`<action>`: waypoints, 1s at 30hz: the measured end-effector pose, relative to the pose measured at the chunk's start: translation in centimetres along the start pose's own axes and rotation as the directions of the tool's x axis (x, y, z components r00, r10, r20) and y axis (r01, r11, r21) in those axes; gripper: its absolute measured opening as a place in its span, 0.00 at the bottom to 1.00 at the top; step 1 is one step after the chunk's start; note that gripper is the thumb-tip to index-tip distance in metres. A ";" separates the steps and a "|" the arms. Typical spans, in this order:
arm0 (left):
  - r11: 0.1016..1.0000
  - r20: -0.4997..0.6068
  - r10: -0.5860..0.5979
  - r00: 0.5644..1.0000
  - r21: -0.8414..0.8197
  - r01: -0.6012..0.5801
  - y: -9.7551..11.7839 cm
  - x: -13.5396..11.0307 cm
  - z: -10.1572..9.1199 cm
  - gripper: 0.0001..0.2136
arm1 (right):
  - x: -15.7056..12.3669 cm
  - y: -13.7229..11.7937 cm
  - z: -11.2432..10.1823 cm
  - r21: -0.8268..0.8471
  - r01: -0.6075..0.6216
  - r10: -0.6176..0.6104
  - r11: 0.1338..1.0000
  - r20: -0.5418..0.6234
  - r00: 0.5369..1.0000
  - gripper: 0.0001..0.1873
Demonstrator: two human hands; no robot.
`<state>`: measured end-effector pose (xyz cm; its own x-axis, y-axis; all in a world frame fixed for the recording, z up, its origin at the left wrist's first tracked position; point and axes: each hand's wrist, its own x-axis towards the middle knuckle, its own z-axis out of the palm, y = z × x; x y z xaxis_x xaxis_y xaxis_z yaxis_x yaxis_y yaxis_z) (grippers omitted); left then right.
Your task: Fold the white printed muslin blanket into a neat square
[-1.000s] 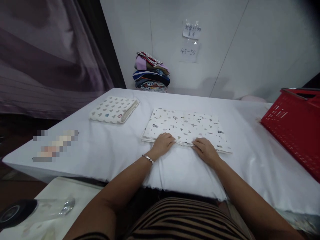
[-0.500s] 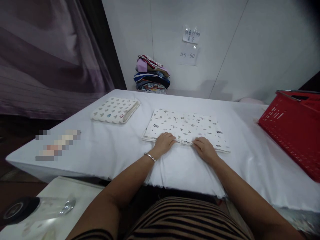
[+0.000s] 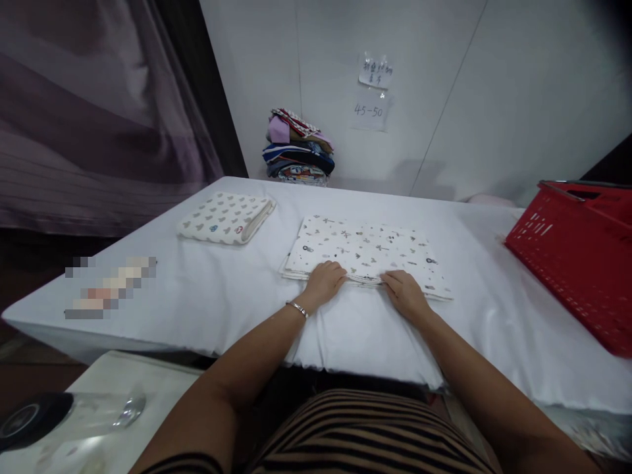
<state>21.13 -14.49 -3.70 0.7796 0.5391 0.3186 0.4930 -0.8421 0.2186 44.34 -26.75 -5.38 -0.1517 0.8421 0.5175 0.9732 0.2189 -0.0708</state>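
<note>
A white cloth with a small print of animals and palm trees lies folded in layers on the white-covered table. My left hand grips its near edge left of the middle, fingers bent over the hem. Right of the middle, my right hand pinches the same edge. Between the two hands the stacked hems show slightly bowed. The thumbs are mostly hidden. Farther left rests a thicker folded blanket with a grey bear-like pattern, touched by neither hand.
A red plastic basket stands at the right end of the table. Against the wall is a pile of folded clothes. A blurred-out item lies at the left. At lower left, a clear bottle lies on a lower surface.
Both hands stay at the cloth's near edge almost unmoved. The view has shifted very slightly; the cloth lies as before.
</note>
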 end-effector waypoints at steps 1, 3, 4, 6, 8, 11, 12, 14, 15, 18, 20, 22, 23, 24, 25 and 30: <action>1.000 -0.001 0.011 1.000 0.008 -0.011 0.0 0.0 0.0 0.08 | 0.0 0.0 0.0 -0.006 -0.003 0.003 1.000 0.006 1.000 0.17; 0.999 -0.007 0.034 0.999 0.023 -0.034 -0.1 -0.1 0.1 0.08 | 0.1 -0.1 -0.1 -0.011 -0.004 0.005 1.000 0.014 1.000 0.17; 0.999 -0.007 0.045 0.999 0.032 -0.044 -0.1 -0.1 0.1 0.09 | 0.2 -0.2 -0.1 -0.012 0.000 0.000 1.000 0.018 1.000 0.17; 0.997 0.002 0.058 0.998 0.050 -0.058 -0.1 -0.1 0.1 0.08 | 0.2 -0.1 -0.2 -0.018 0.020 -0.020 1.000 0.034 0.999 0.17; 0.996 0.017 0.060 0.998 0.059 -0.061 -0.1 0.0 0.0 0.08 | 0.0 0.1 -0.3 -0.031 0.041 -0.039 0.999 0.055 0.998 0.16; 0.997 0.021 0.060 0.998 0.055 -0.061 -0.1 0.0 0.0 0.08 | -0.5 0.9 -0.7 -0.065 0.052 -0.047 0.996 0.079 0.996 0.16; 0.996 0.021 0.065 0.998 0.057 -0.066 -0.1 0.1 0.0 0.08 | -0.9 1.3 -0.9 -0.077 0.054 -0.047 0.996 0.085 0.995 0.16; 0.994 0.027 0.080 0.996 0.075 -0.082 -0.2 0.1 -0.1 0.08 | -1.6 2.2 -1.5 -0.101 0.053 -0.043 0.994 0.097 0.994 0.17; 0.992 0.032 0.087 0.996 0.087 -0.090 -0.2 0.2 -0.1 0.07 | -2.1 2.7 -1.8 -0.111 0.049 -0.037 0.993 0.103 0.994 0.17; 0.988 0.040 0.103 0.994 0.108 -0.107 -0.2 0.3 -0.1 0.06 | -3.5 4.1 -3.0 -0.145 0.019 -0.001 0.989 0.118 0.993 0.17; 0.987 0.035 0.111 0.993 0.109 -0.115 -0.3 0.3 -0.1 0.06 | -4.4 4.9 -3.8 -0.178 -0.004 0.027 0.984 0.130 0.991 0.17; 0.987 0.027 0.119 0.992 0.107 -0.122 -0.3 0.2 -0.1 0.06 | -5.1 5.7 -4.5 -0.211 -0.018 0.049 0.977 0.143 0.989 0.16; 0.987 0.022 0.122 0.992 0.105 -0.124 -0.3 0.2 -0.1 0.06 | -5.4 6.0 -4.9 -0.224 -0.022 0.056 0.974 0.147 0.987 0.16; 0.987 0.016 0.123 0.992 0.102 -0.124 -0.2 0.2 -0.2 0.06 | -5.7 6.3 -5.1 -0.236 -0.024 0.060 0.972 0.149 0.987 0.16; 0.988 0.010 0.122 0.992 0.097 -0.123 -0.2 0.1 -0.2 0.06 | -6.0 6.6 -5.4 -0.247 -0.027 0.065 0.969 0.148 0.987 0.16; 0.988 0.012 0.120 0.993 0.097 -0.120 -0.2 0.1 -0.5 0.08 | -7.1 7.3 -6.3 -0.285 -0.042 0.092 0.958 0.164 0.982 0.17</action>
<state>20.91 -14.29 -3.25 0.8374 0.4344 0.3318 0.4310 -0.8981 0.0881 53.65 -34.24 -4.22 -0.0882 0.9282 0.3616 0.9876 0.0342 0.1532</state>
